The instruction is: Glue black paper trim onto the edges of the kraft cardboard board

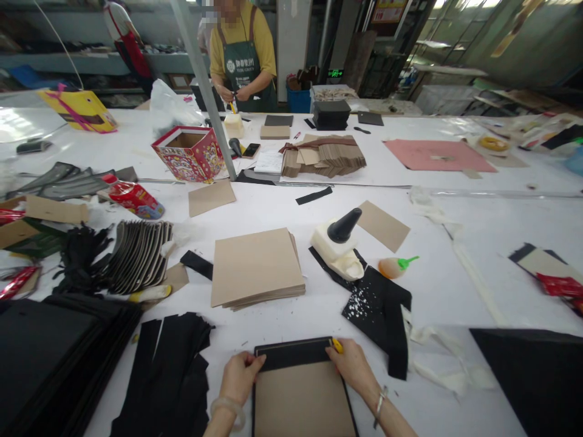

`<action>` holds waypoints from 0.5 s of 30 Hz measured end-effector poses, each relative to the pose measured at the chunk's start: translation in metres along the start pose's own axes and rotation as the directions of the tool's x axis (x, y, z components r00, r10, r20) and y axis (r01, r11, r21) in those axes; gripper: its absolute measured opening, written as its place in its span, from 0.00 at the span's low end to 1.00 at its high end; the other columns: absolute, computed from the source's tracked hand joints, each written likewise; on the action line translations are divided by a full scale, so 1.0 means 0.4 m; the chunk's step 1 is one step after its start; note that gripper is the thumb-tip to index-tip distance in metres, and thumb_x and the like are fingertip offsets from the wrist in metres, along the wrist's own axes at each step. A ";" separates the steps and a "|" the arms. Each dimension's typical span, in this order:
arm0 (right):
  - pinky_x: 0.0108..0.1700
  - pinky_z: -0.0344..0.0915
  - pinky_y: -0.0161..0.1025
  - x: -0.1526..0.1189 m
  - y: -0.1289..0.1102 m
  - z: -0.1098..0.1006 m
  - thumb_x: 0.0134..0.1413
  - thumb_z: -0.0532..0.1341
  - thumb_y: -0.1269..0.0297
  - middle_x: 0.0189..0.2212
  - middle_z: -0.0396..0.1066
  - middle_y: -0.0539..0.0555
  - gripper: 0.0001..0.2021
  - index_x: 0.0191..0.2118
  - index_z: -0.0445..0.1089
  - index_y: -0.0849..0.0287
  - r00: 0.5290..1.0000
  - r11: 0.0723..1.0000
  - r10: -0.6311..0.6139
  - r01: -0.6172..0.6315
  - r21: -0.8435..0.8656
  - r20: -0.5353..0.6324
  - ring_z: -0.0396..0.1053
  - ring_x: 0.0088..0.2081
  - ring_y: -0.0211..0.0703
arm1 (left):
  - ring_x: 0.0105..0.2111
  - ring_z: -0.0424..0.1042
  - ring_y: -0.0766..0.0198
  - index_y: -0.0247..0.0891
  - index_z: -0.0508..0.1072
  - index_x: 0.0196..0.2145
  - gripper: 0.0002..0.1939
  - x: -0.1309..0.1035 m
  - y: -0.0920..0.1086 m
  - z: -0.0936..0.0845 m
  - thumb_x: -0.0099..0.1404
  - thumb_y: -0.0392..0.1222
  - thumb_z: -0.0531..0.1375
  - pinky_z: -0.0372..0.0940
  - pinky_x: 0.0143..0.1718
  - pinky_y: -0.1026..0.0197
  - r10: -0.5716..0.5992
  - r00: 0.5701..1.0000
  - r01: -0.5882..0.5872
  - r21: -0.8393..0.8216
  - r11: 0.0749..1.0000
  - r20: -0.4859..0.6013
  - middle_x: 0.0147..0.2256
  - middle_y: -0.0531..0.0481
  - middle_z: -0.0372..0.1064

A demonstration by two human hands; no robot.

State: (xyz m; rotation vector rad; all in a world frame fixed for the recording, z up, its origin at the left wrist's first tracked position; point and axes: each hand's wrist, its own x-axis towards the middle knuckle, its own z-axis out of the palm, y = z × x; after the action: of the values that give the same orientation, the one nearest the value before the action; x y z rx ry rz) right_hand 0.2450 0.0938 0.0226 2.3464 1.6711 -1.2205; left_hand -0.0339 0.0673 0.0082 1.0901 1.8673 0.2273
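A tan board [300, 400] with thin black edges lies at the bottom centre, and a black strip [294, 354] runs across its far end. My left hand [239, 377] pinches the strip's left end between thumb and finger; a pale bangle is on that wrist. At the strip's right end is my right hand [353, 362], its fingers closed on the corner, with a small yellow tool [337, 345] tucked in it. Beyond them sits a stack of tan boards [257, 267]. Black fabric pieces [166, 370] lie left of my left hand.
A white glue container [334, 243] with a black cone stands on black scraps [382, 309]. An orange bottle [390, 267] lies nearby. Black sheets [50, 358] fill the lower left. A metal pole [204, 85] rises beyond. A person in a green apron [243, 67] stands across the table.
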 end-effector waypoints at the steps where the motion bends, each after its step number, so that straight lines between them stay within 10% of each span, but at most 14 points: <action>1: 0.27 0.54 0.34 -0.001 -0.001 0.000 0.53 0.55 0.64 0.16 0.69 0.50 0.11 0.21 0.63 0.57 1.000 1.000 0.000 -0.001 -0.014 -0.005 0.68 0.24 0.41 | 0.21 0.65 0.63 0.41 0.64 0.18 0.19 0.000 0.001 0.000 0.56 0.57 0.53 0.57 0.27 0.62 0.003 1.000 -0.003 0.012 1.000 -0.001 0.15 0.55 0.63; 9: 0.28 0.54 0.38 -0.013 -0.026 -0.032 0.54 0.57 0.63 0.29 0.74 0.61 0.06 0.30 0.68 0.59 0.995 0.968 -0.085 0.073 -0.238 -0.042 0.72 0.35 0.55 | 0.25 0.66 0.62 0.39 0.66 0.25 0.11 -0.020 0.022 0.002 0.59 0.48 0.55 0.55 0.27 0.61 0.099 0.988 -0.073 0.206 0.976 -0.121 0.22 0.52 0.66; 15: 0.26 0.59 0.35 -0.031 -0.004 0.020 0.52 0.48 0.80 0.46 0.69 0.58 0.20 0.44 0.68 0.53 0.899 0.779 -0.437 0.378 -0.500 -0.002 0.74 0.29 0.44 | 0.44 0.66 0.55 0.42 0.70 0.37 0.14 -0.060 0.034 0.058 0.60 0.29 0.49 0.58 0.45 0.51 0.503 0.855 -0.421 0.401 0.814 -0.123 0.44 0.46 0.69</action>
State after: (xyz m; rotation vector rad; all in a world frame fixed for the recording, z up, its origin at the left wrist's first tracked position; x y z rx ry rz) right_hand 0.2377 0.0810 0.0251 1.8309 2.2856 -0.5682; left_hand -0.0035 0.0506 0.0181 1.8512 1.8506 0.3045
